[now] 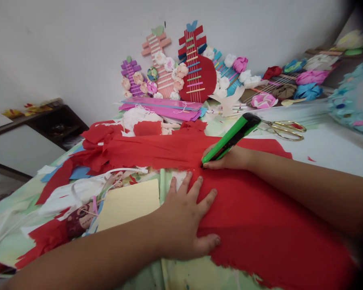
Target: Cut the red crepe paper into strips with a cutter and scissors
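Red crepe paper [260, 217] covers the middle and right of the table, its lower edge ragged. My left hand [184, 219] lies on the left edge of this paper with its fingers spread. In my right hand [230, 158] is a green and black utility knife [231, 137], tilted with its lower end down at the red paper. The blade cannot be made out. A narrower stretch of red paper [151, 150] lies just beyond the knife's tip, running left into a crumpled bunch.
Gold-handled scissors [286, 128] lie behind my right hand. Cream paper [130, 203] and a white cord [117, 170] are on the left. Paper-flower-decorated instrument models, including a red one [199, 76], lean on the wall, with magenta sheets [166, 108] before them.
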Available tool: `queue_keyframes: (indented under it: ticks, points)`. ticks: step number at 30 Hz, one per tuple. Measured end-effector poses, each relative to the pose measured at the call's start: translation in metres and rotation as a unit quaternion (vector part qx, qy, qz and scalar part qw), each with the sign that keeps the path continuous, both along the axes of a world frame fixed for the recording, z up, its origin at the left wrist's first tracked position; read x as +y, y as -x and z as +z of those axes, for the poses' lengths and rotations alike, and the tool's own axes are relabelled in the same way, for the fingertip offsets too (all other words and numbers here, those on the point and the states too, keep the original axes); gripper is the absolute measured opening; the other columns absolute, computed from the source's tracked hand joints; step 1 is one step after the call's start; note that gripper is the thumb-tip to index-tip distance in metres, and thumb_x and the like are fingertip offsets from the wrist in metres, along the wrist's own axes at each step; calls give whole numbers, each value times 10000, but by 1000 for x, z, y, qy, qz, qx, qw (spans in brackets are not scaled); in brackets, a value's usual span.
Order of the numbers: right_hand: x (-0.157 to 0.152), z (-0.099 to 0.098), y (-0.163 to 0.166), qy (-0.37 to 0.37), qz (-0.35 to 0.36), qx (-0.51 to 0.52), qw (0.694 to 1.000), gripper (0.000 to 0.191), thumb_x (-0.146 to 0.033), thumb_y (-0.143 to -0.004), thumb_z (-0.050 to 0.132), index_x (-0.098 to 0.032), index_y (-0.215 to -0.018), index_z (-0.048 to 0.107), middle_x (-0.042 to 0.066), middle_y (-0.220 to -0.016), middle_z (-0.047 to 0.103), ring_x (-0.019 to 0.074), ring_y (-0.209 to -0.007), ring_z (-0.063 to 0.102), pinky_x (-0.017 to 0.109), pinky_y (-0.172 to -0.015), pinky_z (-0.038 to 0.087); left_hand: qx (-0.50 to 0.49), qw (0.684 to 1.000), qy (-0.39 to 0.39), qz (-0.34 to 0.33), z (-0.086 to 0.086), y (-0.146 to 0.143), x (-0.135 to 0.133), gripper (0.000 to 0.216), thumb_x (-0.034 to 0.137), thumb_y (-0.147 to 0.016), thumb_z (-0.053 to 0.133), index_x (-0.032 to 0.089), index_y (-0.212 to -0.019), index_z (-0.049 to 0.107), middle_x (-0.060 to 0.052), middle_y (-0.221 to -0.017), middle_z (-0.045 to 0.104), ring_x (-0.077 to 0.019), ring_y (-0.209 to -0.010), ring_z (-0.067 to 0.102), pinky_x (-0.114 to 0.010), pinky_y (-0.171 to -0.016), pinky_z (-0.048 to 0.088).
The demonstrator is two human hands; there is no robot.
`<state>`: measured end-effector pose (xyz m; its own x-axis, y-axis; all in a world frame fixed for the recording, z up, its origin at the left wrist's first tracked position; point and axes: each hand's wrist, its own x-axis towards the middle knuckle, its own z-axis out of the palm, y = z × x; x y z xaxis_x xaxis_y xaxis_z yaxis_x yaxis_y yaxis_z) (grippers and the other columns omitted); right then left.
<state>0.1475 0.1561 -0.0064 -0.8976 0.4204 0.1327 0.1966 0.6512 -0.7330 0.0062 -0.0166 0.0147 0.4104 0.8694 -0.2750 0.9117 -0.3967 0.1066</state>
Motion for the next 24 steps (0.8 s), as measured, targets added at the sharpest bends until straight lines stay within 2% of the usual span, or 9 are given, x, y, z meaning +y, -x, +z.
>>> queue_keyframes:
  ticks: [5,12,16,21,24]
  points:
    - [-1,1,-3,47,-52,-15,997,246,-408,-706,532,-167,-671,565,-23,-551,530,82,-487,485,209,-477,410,3,1000,-14,-7,-5,3,0,807,683,-745,327,215,-1392,213,-227,-1416,168,-453,-1276,23,-669,-942,78]
    - [1,2,-3,94,-39,-29,994,270,-429,-717,541,-162,-678,556,-41,-506,497,61,-451,453,188,-442,370,-3,1000,-19,-9,-6,3,0,801,680,-749,339,215,-1391,222,-200,-1425,171,-457,-1278,35,-683,-935,77]
    - [1,1,-1,81,-35,-33,996,265,-425,-720,538,-164,-674,558,-42,-510,498,63,-461,451,192,-460,385,-1,1000,1,-2,-1,0,1,799,671,-751,349,207,-1390,227,-209,-1420,180,-457,-1276,33,-679,-938,81]
    - [0,-3,0,16,-37,-5,999,236,-412,-687,575,-177,-716,584,-5,-722,609,94,-629,538,210,-598,441,-2,1000,3,-1,3,-1,1,796,667,-748,363,216,-1390,226,-195,-1425,177,-458,-1275,32,-683,-937,67]
    - [-2,-3,0,8,-36,4,999,225,-401,-688,574,-182,-733,594,1,-764,623,104,-677,553,214,-636,446,-1,1000,9,-2,3,-1,1,802,668,-744,360,212,-1390,223,-211,-1421,171,-462,-1273,28,-683,-934,73]
